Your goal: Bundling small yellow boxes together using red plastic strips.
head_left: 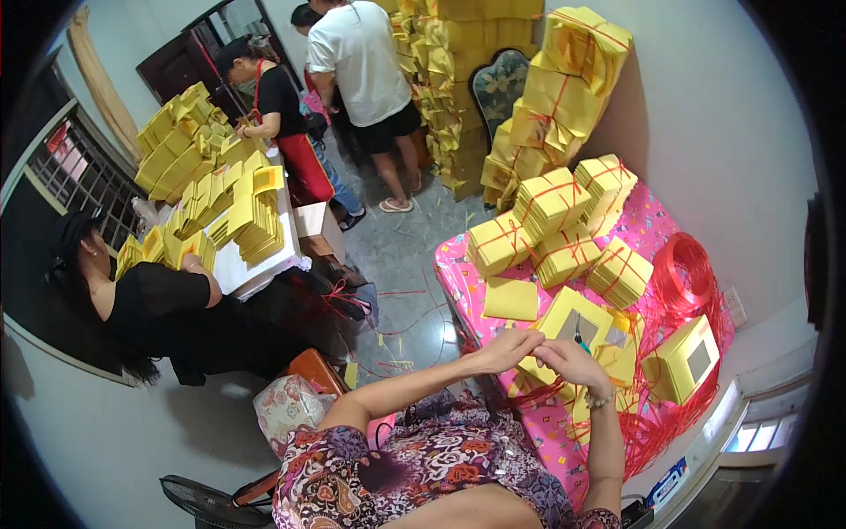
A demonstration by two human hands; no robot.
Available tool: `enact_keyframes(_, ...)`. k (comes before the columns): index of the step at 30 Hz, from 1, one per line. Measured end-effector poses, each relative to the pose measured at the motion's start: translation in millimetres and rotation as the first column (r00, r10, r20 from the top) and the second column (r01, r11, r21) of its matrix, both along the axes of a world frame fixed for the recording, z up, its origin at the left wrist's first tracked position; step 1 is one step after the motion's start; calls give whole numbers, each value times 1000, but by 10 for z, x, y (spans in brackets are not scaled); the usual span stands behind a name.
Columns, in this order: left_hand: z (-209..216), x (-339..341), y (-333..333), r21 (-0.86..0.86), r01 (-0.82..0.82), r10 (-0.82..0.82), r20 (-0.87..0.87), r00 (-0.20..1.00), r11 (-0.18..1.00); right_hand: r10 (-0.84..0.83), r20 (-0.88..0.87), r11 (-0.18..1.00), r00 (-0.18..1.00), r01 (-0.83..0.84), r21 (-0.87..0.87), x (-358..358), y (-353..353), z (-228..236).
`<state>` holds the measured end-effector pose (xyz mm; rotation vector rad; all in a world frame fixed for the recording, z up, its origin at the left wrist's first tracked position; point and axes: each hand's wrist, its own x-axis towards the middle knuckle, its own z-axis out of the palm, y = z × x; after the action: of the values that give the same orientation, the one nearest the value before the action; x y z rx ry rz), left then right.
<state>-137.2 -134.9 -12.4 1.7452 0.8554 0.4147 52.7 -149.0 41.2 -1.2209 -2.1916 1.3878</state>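
Observation:
My left hand (511, 351) and my right hand (568, 363) meet above the near left part of the pink table, fingers bent and pressed together. What lies between the fingers, if anything, is too small to make out. Just beyond my right hand, a small tool with a teal handle and dark tip (582, 345) shows against a yellow paper packet with a grey panel (577, 319). Whether my right hand touches that tool I cannot tell. More yellow paper pieces (614, 363) lie beside and under my hands, with loose red strands among them.
Tied yellow bundles (553, 201) are stacked on the pink patterned tablecloth (451, 257), near a red strapping coil (683, 273). A yellow box (683, 360) stands at right. Several people work around a white table (256, 280) at left. A fan (211, 502) stands lower left.

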Motion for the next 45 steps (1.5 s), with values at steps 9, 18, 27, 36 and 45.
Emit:
enact_keyframes(9, -253, -934, 232, 355, -411, 459, -59, 887, 840, -83, -101, 951, 991, 48, -305, 1090, -155, -381)
enact_keyframes(18, -286, -1249, 701, 677, -206, 501, -273, 821, 706, -29, 48, 995, 998, 34, -99, 1074, 43, -196)
enact_keyframes(27, 277, 359, 42, 200, -21, 3, 86, 996, 980, 126, 137, 981, 983, -143, 127, 368, 185, -34)
enact_keyframes(36, -241, -538, 267, 676, 61, 127, -225, 966, 735, -1, -107, 928, 994, -39, -370, 999, -77, -321)
enact_keyframes(45, -330, -878, 361, 621, 194, 83, -389, 917, 759, -87, 287, 996, 954, 75, 53, 911, -207, -419)
